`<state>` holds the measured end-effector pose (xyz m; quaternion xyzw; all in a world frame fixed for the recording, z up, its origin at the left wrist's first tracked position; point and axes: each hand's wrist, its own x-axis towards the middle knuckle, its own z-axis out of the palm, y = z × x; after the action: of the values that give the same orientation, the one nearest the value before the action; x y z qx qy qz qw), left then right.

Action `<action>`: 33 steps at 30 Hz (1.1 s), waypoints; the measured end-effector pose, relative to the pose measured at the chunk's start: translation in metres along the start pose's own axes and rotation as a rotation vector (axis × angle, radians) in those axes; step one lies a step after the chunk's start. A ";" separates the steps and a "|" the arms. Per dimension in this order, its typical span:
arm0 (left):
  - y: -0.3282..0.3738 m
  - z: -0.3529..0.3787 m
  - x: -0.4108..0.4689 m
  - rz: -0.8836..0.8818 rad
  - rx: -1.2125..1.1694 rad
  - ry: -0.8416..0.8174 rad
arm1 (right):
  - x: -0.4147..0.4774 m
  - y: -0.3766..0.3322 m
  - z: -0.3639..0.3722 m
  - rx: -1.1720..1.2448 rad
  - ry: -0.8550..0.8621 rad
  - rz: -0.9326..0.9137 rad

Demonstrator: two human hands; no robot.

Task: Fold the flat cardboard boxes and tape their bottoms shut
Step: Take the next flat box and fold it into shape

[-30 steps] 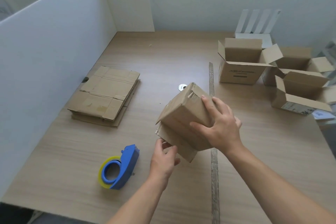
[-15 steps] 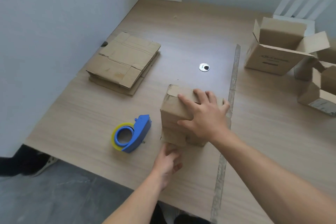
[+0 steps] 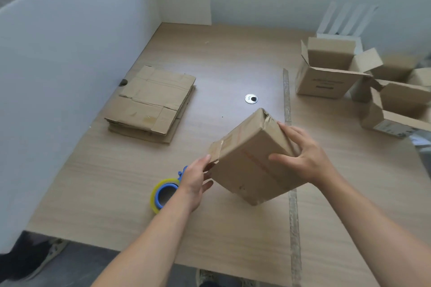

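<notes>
A folded cardboard box (image 3: pixel 247 158) is tilted above the table in the middle of the head view, one broad face turned up. My right hand (image 3: pixel 303 156) lies on that face and its right edge with fingers spread, thumb across the top. My left hand (image 3: pixel 196 179) touches the box's lower left corner with straight fingers. Just left of that hand a blue tape dispenser with a yellow roll (image 3: pixel 163 193) lies on the table, partly hidden by my wrist. A stack of flat cardboard boxes (image 3: pixel 151 102) sits at the left.
Three open assembled boxes (image 3: pixel 326 79) stand at the right, one (image 3: pixel 396 109) nearer the table edge. White partition walls (image 3: pixel 58 65) close the left and back. A metal grommet (image 3: pixel 251 99) and a tape strip (image 3: pixel 287 105) mark the wooden table (image 3: pixel 233 58).
The box has been lifted off the table and tipped so a broad face shows. My left hand moved from below the box to its left corner. The camera tilted back up.
</notes>
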<state>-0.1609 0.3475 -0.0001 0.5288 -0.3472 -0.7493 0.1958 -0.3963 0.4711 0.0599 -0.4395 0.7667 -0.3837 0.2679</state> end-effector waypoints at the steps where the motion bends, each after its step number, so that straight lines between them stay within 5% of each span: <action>1: 0.005 0.003 0.000 0.012 0.005 0.001 | -0.001 -0.005 -0.001 -0.021 0.013 -0.002; 10: -0.002 0.016 0.012 0.100 0.068 -0.127 | 0.001 -0.043 0.019 -0.709 0.079 -0.104; 16: -0.045 -0.013 0.021 0.068 0.333 -0.006 | -0.008 -0.028 0.058 -0.849 -0.077 -0.078; 24: -0.026 -0.020 0.006 0.154 0.658 0.051 | -0.014 -0.014 0.080 -0.936 0.010 -0.224; 28: 0.000 -0.022 -0.010 0.580 0.874 -0.039 | -0.019 -0.013 0.077 -0.900 -0.020 -0.207; 33: 0.037 -0.010 -0.010 0.978 1.519 -0.369 | -0.018 -0.022 0.060 -0.424 -0.112 -0.055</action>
<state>-0.1503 0.3260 0.0311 0.1818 -0.9563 -0.2268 0.0325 -0.3320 0.4588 0.0457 -0.5274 0.8019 -0.1959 0.2011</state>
